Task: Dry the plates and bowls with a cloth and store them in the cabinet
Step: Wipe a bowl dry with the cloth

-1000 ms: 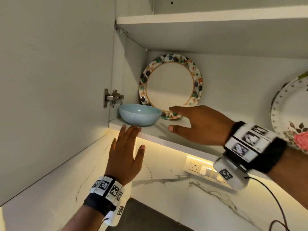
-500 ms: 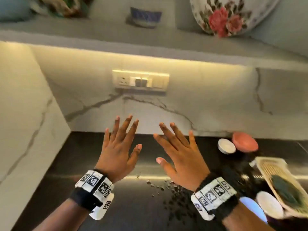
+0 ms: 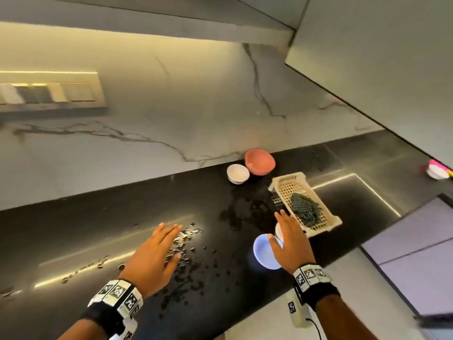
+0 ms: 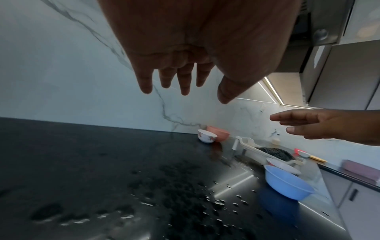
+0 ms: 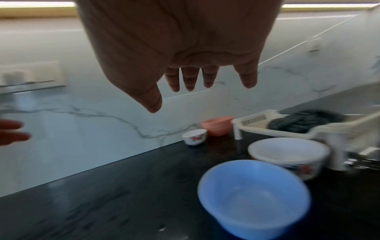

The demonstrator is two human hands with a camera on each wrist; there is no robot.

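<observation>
Both hands hover empty above the wet black counter (image 3: 85,231), fingers straight and spread. My left hand (image 3: 161,244) is over the water drops. My right hand (image 3: 284,231) hangs above a blue bowl (image 3: 263,251) (image 5: 252,196) and a white flowered bowl (image 5: 287,152) beside it. A dark cloth (image 3: 304,208) (image 5: 306,120) lies in a cream perforated tray (image 3: 284,185) just beyond the right hand. Against the marble wall stand a small white bowl (image 3: 237,173) and a pink bowl (image 3: 259,161).
An open cabinet door (image 3: 380,57) hangs overhead at the right. A switch panel (image 3: 49,94) is on the wall at the left. Water drops (image 3: 191,261) cover the counter's middle. A pink and white item (image 3: 436,169) sits far right.
My view dropped from the cabinet shelf to the counter. Both hands came down from the shelf, and the right hand moved rightward over the blue bowl.
</observation>
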